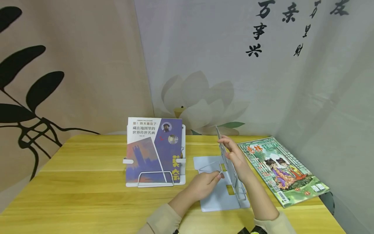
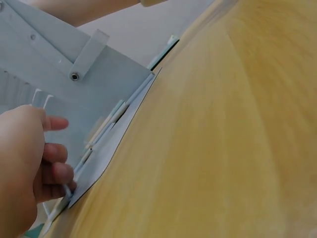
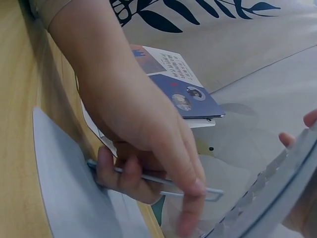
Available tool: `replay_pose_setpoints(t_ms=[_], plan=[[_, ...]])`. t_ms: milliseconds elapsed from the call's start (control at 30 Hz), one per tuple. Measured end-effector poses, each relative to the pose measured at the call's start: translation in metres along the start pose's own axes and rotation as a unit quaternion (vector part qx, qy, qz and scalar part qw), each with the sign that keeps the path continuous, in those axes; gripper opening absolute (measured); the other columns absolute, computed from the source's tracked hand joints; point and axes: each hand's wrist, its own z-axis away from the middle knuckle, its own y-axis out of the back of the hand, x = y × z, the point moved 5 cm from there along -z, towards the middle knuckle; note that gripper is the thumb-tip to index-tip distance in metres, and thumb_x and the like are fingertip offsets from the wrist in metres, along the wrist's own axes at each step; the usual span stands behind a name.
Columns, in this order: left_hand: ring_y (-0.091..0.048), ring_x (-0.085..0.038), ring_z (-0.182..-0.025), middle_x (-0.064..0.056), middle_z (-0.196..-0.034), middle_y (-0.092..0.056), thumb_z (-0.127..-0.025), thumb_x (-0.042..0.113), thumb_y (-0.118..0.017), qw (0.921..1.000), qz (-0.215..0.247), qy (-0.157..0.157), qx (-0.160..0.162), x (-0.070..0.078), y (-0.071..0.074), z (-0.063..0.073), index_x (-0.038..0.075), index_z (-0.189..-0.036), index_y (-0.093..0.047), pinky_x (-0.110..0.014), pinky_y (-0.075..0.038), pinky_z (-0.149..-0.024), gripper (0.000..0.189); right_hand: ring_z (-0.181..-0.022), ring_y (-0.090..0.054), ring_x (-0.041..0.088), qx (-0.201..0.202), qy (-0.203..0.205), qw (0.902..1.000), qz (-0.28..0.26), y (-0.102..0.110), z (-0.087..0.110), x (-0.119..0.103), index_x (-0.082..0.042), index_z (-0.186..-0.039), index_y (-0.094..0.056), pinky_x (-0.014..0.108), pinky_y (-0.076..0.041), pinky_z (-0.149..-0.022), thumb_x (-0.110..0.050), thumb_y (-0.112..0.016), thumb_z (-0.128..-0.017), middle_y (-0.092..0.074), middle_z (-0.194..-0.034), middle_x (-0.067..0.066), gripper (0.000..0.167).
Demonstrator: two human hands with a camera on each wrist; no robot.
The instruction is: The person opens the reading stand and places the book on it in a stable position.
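A light grey metal book stand is unfolded on the table, its base flat and its back panel tilted up. My right hand holds that panel by its upper part, with fingertips over the edge. Low between panel and base, my left hand curls its fingers round a thin wire support. In the left wrist view, the left hand is beside the panel, which carries a riveted clip. The right wrist view shows the right hand's fingertips past the panel's edge.
To the left, a white book stand props up a purple and white book. A green illustrated magazine lies at the right edge of the wooden table. A printed curtain hangs behind.
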Motion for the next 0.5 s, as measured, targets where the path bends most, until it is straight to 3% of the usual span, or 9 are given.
replay_pose_setpoints(t_ms=[167, 367, 500], plan=[[-0.05, -0.003, -0.062, 0.009, -0.067, -0.053, -0.103, 0.017, -0.043, 0.9977, 0.064, 0.003, -0.022, 0.001, -0.003, 0.004, 0.004, -0.132, -0.057, -0.02, -0.046, -0.063, 0.034, -0.135, -0.027, 0.045, -0.002, 0.0, 1.0, -0.004, 0.001, 0.001, 0.001, 0.005, -0.127, -0.048, 0.073, -0.015, -0.099, -0.007, -0.036, -0.083, -0.028, -0.149, 0.024, 0.047], [-0.044, -0.001, -0.065, 0.01, -0.067, -0.057, -0.095, 0.003, -0.055, 0.9976, 0.06, -0.035, -0.004, -0.003, -0.001, 0.01, 0.005, -0.105, -0.07, -0.015, -0.039, -0.061, 0.018, -0.134, -0.028, 0.044, 0.004, -0.009, 0.9999, -0.002, 0.006, 0.001, 0.001, 0.005, -0.127, -0.047, 0.07, -0.023, -0.093, -0.006, -0.034, -0.085, -0.027, -0.149, 0.024, 0.046], [-0.043, -0.001, -0.065, 0.01, -0.07, -0.06, -0.093, 0.0, -0.056, 0.9964, 0.069, -0.047, -0.007, -0.004, 0.0, 0.016, 0.001, -0.117, -0.067, -0.015, -0.039, -0.059, 0.026, -0.136, -0.026, 0.043, -0.001, -0.018, 0.9998, -0.008, 0.008, 0.002, 0.0, 0.004, -0.129, -0.047, 0.068, -0.021, -0.096, -0.005, -0.033, -0.085, -0.026, -0.15, 0.023, 0.046]])
